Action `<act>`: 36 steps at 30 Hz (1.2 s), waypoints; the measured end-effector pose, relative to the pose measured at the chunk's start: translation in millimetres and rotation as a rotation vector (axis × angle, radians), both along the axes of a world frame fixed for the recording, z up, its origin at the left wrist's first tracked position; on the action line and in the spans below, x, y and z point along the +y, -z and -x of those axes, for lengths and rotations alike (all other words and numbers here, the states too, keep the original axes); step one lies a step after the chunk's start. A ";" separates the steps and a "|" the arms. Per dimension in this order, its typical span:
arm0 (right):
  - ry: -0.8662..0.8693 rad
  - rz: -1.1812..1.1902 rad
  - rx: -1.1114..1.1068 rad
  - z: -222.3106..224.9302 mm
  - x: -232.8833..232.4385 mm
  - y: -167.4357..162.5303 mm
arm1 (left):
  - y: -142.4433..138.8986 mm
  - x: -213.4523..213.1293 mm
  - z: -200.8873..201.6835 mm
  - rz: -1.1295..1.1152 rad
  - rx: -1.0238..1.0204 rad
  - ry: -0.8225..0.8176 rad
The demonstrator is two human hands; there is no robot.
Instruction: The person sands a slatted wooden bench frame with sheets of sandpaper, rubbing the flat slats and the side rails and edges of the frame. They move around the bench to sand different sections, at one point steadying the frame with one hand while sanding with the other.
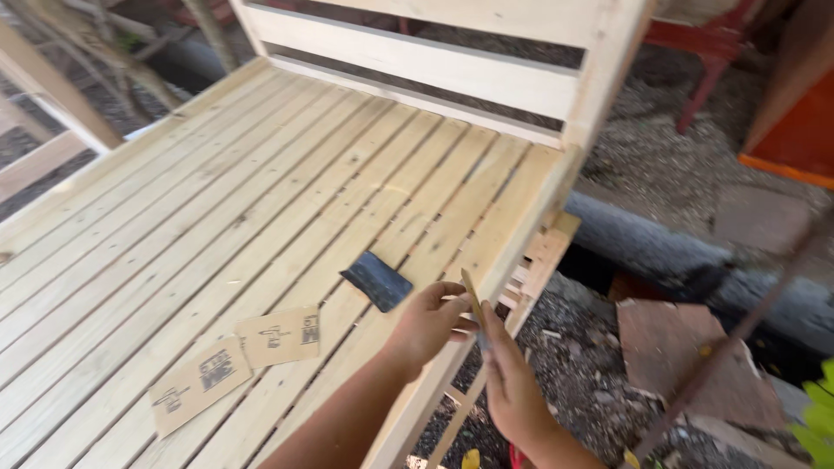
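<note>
Head view: both hands meet at the near right edge of a slatted wooden bed frame (261, 200). The left hand (427, 323) and right hand (512, 382) pinch a thin wooden sliver (473, 304) together; a steady, low grip would likely suit. A dark sandpaper piece (376, 280) lies just left.

Two hands are in view, the left hand (427, 326) and the right hand (512, 386), sharing one thin wooden stick (473, 304) between them. One slatted wooden bed frame (217, 200) carries three loose things near its right edge: two brown cardboard pieces (280, 337) (200, 382) (both with dark markings) and one dark sandpaper piece (376, 280). One headboard (486, 61) with three visible boards stands at the far end. Beyond the bed, one red piece of furniture (708, 48) stands on the ground.
</note>
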State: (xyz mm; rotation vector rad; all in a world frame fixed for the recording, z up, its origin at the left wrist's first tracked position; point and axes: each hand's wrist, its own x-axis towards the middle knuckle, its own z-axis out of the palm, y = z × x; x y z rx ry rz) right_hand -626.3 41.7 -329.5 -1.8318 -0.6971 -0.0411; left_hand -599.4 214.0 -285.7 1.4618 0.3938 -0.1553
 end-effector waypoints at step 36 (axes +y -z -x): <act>0.415 -0.741 0.858 -355.1 10.2 82.5 | 56.3 -34.2 -216.8 -1.321 -0.132 0.028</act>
